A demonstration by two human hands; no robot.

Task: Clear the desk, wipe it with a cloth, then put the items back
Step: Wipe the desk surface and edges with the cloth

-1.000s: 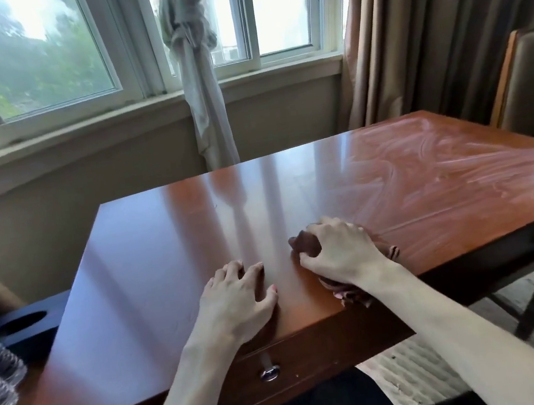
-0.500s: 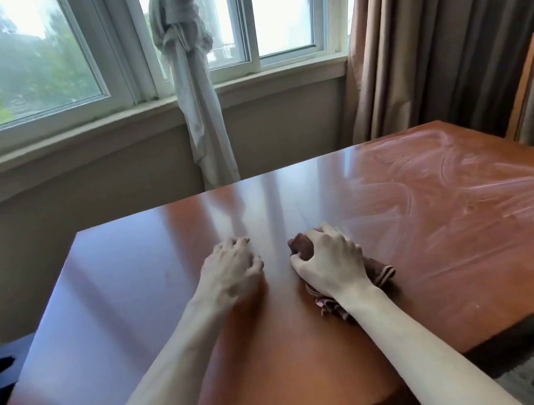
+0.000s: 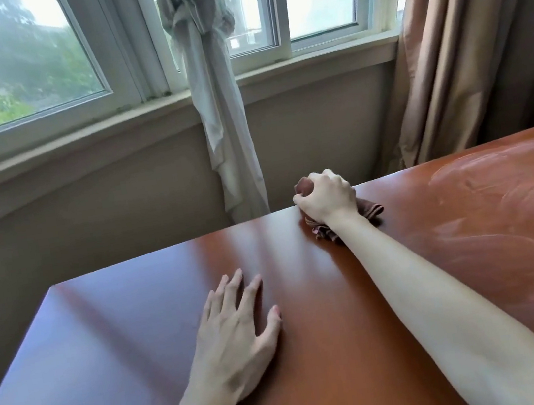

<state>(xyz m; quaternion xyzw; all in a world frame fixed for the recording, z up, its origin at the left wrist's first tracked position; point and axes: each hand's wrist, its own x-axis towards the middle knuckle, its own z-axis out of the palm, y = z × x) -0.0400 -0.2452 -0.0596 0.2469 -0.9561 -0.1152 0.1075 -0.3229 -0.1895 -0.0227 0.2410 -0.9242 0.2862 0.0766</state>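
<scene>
Fingers [image 3: 326,181] of the right hand [image 3: 325,198] curl tight around a bunched brown cloth [image 3: 369,211], pressing it onto the worktop [image 3: 121,328] at its far edge, toward 12 o'clock. The left hand [image 3: 235,338] lies flat at 7 o'clock of the cloth, fingers straight and slightly spread. Smeary wipe marks [image 3: 501,202] show at 3 o'clock.

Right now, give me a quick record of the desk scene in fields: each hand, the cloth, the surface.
left hand: left hand flat on the desk, fingers straight, holding nothing
right hand: right hand at the far edge, grip curled round the cloth
cloth: brown, bunched, pressed on the desk under the hand
surface: streaky wipe marks on the right part, glossy on the left
items on desk: only the cloth in view
</scene>
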